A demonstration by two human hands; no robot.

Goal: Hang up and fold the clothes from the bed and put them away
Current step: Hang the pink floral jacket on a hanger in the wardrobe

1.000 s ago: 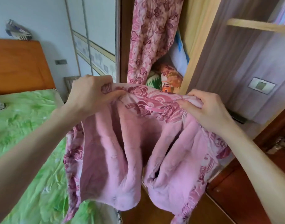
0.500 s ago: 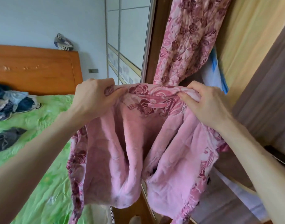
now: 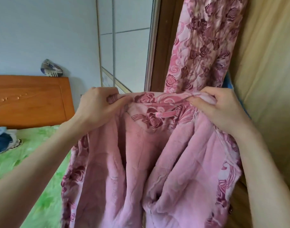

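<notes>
Lifted higher against the open wardrobe now, collar raised nearer the hanging fabric than a moment back, view tilted up with it. Closest in, pink fleece robe point(image 3: 141, 170) drooping in deep soft folds between both arms, plush lining facing out, rose print showing along the edges. Looks thick and bulky, limp rather than stiff, probably a fair weight for cloth, and likely to sag or slide off anything narrow. Left hand point(image 3: 98, 106) pinching one end of the collar, fingers curled over the hem; right hand point(image 3: 223, 109) gripping the other end, thumb and fingers bunched into the fleece. Both grips pressed tight on cloth, nothing spread. Between them, hanging loop point(image 3: 166, 114) lying flat at the neck: best place to take hold for a hook, otherwise the collar ends or shoulder seams. Beyond, matching rose-print garment point(image 3: 205, 46) hanging in the wardrobe, just behind the collar. Off left, green bed sheet point(image 3: 42, 186), clothes pile point(image 3: 4, 139) waiting there, wooden headboard point(image 3: 29, 99) farthest back.
</notes>
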